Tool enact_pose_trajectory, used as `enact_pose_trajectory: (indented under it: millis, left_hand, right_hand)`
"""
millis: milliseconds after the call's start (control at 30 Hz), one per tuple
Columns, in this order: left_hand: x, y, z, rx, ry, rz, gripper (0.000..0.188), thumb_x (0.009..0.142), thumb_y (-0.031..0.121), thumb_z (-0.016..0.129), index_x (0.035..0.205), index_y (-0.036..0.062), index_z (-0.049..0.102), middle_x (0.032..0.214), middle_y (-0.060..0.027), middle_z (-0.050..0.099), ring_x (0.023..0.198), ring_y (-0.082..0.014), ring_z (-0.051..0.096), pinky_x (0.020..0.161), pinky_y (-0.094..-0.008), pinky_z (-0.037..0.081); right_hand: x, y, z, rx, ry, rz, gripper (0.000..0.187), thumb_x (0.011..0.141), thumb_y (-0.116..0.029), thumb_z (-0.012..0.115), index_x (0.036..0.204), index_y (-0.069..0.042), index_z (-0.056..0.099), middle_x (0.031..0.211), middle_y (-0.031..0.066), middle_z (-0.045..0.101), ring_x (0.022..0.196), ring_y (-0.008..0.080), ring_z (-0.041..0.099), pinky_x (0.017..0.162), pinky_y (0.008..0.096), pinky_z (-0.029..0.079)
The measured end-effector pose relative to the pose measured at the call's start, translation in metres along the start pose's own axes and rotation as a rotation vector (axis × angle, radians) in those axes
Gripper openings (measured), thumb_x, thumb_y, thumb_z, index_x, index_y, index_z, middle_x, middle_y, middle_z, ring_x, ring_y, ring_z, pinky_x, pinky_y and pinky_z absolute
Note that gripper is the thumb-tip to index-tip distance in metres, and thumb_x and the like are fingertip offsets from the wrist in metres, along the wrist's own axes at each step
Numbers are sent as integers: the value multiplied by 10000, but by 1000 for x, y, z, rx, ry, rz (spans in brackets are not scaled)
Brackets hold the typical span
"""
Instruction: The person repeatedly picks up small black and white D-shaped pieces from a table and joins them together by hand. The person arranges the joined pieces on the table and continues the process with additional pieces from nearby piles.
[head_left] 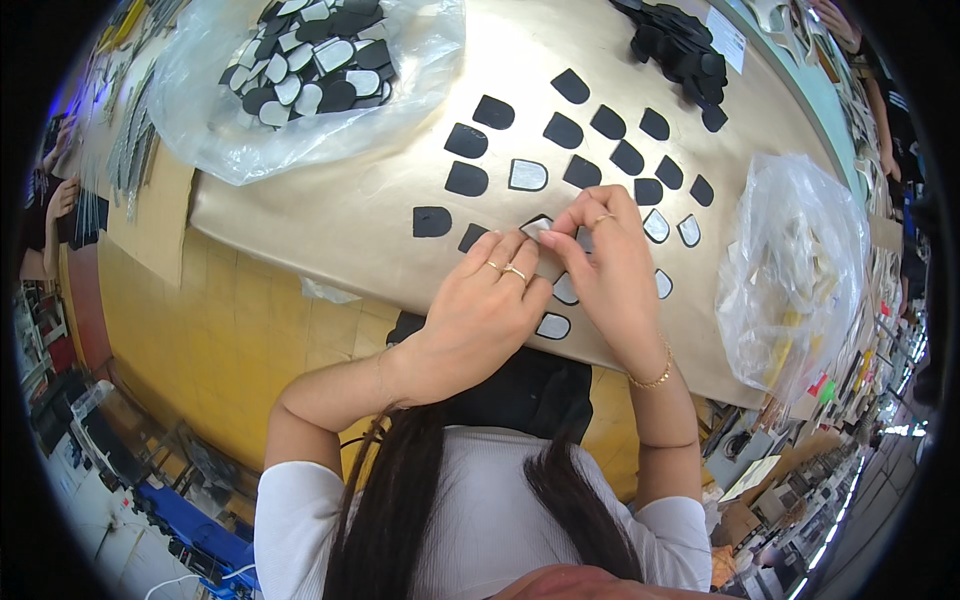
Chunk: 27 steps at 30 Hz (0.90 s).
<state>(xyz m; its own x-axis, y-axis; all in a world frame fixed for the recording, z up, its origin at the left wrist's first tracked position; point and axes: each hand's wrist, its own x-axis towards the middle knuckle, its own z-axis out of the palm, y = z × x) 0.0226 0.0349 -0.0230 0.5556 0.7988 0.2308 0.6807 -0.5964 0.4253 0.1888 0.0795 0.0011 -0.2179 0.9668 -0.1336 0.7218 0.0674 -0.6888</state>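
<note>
Both hands, the left hand [480, 310] and right hand [610, 265], are pinching one small tab-shaped piece [537, 226] over the gold sheet [330, 215]. They are probably peeling its backing, though the fingertips are hiding the edge. Setting it down among the black pieces [466, 179] is calling for careful alignment.

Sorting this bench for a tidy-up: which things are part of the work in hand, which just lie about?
In use: left hand, right hand, small piece pinched between them, gold sheet, black pieces laid on it.

Lying about: bag of pieces, clear bag, black pile.

looks like a factory/workshop floor: long worktable [250, 330] w/ a tan sheet [380, 200] covered in rows of black cut pieces [466, 141], clear bags of parts [300, 70], more benches and other workers' hands [62, 195] nearby.
</note>
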Motion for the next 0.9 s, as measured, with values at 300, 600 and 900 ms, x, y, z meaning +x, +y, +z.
enact_pose_trajectory:
  millis: [300, 600, 900]
  left_hand:
    - [-7, 0, -6, -112, -30, -43, 142, 811, 89, 723, 878, 28, 613, 1241, -197, 622, 1270, -349, 571, 1094, -505, 428]
    - [0, -5, 2, -135, 26, -12, 153, 789, 116, 715, 858, 29, 610, 1254, -242, 621, 1276, -369, 572, 1126, -525, 400]
    - [-33, 15, -18, -207, -149, 7, 212, 795, 185, 771, 927, 76, 647, 1354, -173, 586, 1335, -343, 517, 1134, -517, 385]
  right_hand:
    - [19, 14, 1, -155, 147, -233, 131, 841, -46, 747, 901, -5, 638, 896, 91, 590, 822, 280, 610, 736, 364, 520]
    - [8, 16, 6, -80, 28, -176, 118, 865, -72, 741, 915, -30, 642, 858, 84, 671, 797, 257, 680, 695, 343, 535]
    - [12, 10, -18, 405, -215, 103, 318, 918, -76, 759, 1229, -38, 707, 853, 24, 697, 785, 81, 637, 724, 240, 527]
